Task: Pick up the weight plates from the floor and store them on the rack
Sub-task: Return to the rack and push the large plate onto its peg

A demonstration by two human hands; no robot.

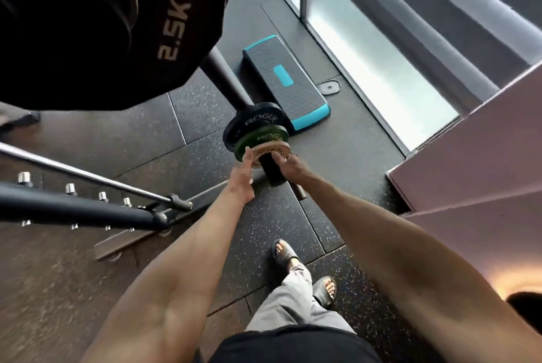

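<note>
A low rack peg (271, 170) carries three plates: a black Rogue plate (249, 122) at the back, a green one (265, 136) in front of it, and a small pale plate (264, 154) nearest me. My left hand (242, 177) lies flat against the pale plate's left edge. My right hand (290, 164) touches its right side beside the peg, fingers spread. Whether either hand grips the plate is unclear. A big black 2.5KG plate (164, 28) hangs close to the camera at upper left.
A black and teal step platform (286, 81) lies behind the peg. The rack's upright post (225, 81) rises on the left. A bar with bolts (88, 204) crosses the left side. A pink padded box (469, 163) stands at right. My sandalled feet (305, 271) are on rubber flooring.
</note>
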